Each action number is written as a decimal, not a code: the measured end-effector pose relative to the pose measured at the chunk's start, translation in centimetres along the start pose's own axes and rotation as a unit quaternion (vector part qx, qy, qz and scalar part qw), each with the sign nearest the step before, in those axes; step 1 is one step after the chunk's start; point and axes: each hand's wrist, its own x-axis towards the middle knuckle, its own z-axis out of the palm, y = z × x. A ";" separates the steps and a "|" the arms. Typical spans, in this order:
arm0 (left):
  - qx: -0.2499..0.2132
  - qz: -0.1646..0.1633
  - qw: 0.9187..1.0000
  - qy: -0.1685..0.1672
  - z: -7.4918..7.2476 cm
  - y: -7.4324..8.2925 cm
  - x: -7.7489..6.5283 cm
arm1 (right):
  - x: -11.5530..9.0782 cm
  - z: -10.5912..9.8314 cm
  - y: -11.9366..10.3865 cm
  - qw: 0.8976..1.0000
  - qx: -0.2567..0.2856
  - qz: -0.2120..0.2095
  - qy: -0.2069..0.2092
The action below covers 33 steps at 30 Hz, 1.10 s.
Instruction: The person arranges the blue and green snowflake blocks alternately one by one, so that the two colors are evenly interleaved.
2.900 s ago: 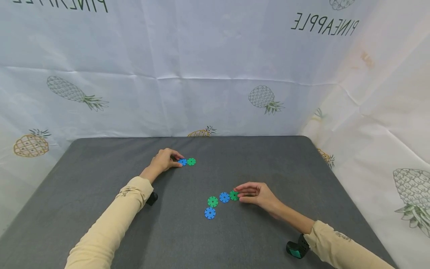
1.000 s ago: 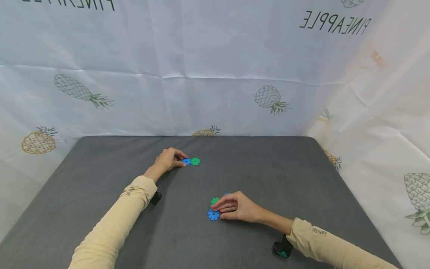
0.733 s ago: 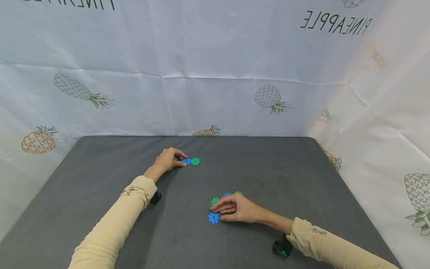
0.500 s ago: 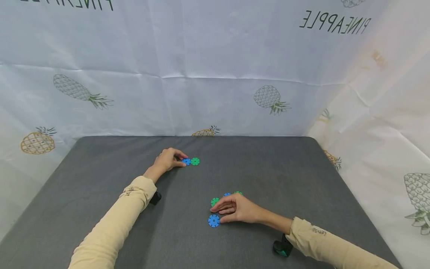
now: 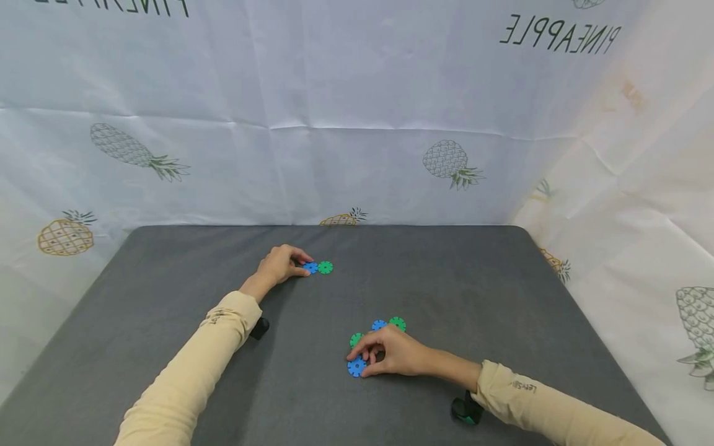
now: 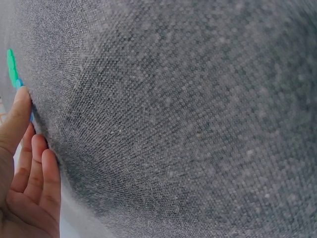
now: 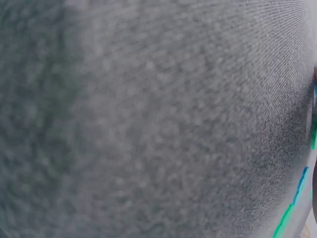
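On the far part of the grey table, my left hand (image 5: pixel 276 265) pinches a blue notched disc (image 5: pixel 310 267) between thumb and fingers. A green notched disc (image 5: pixel 325 267) adjoins that blue one on its right. In the left wrist view, the thumb (image 6: pixel 19 111) presses at the blue disc's edge. Nearer to me, the fingertips and thumb of my right hand (image 5: pixel 397 353) are at opposite edges of another blue notched disc (image 5: pixel 357 367). Just behind those fingers lies a green disc (image 5: pixel 356 340), partly covered. Farther back are a blue disc (image 5: pixel 379 325) and a green disc (image 5: pixel 398 324), side by side.
The grey cloth-covered table (image 5: pixel 474 279) has rounded far corners. A white curtain (image 5: pixel 357 74) with pineapple prints hangs behind it and along the right side. A black device (image 5: pixel 466 410) is at the right wrist, and a similar one (image 5: pixel 259 328) at the left.
My right hand has moved left from the rear green disc to the front blue disc, which has slid toward me, away from the green one. The left hand keeps its hold.
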 end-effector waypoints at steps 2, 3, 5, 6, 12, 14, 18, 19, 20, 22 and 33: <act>-0.003 0.001 1.000 -0.001 -0.1 0.1 -0.1 | 0.1 0.1 0.0 1.000 -0.022 -0.007 0.005; -0.004 0.002 1.000 -0.002 -0.1 0.1 -0.1 | 0.1 0.1 0.0 0.999 -0.032 -0.010 0.006; -0.004 0.002 1.000 -0.002 -0.1 0.0 -0.1 | 0.2 0.0 0.0 0.999 -0.049 -0.014 0.005; -0.004 0.002 1.000 -0.002 -0.1 0.0 -0.1 | 0.2 0.0 0.0 0.998 -0.057 -0.017 0.004; -0.002 0.001 1.000 0.000 -0.1 0.0 -0.1 | 0.1 0.0 -0.1 0.995 -0.089 -0.040 0.000; -0.003 0.003 1.000 0.000 -0.1 0.1 -0.1 | 0.0 0.0 -0.2 0.995 -0.087 -0.050 0.001; -0.003 0.006 1.000 0.004 -0.2 0.2 -0.2 | -0.3 0.3 -0.1 0.998 -0.033 -0.057 0.007; -0.001 0.007 1.000 0.006 -0.2 0.2 -0.3 | -0.4 0.4 0.0 0.999 -0.005 -0.051 0.008; -0.001 0.007 1.000 0.007 -0.2 0.2 -0.3 | -0.5 0.4 0.1 0.999 0.027 -0.042 0.009; 0.000 0.007 1.000 0.009 -0.2 0.2 -0.4 | -0.8 0.5 0.1 0.994 0.105 -0.009 0.010; -0.004 0.011 1.000 0.004 -0.2 0.3 -0.4 | -1.1 0.1 0.1 0.962 0.253 0.085 0.059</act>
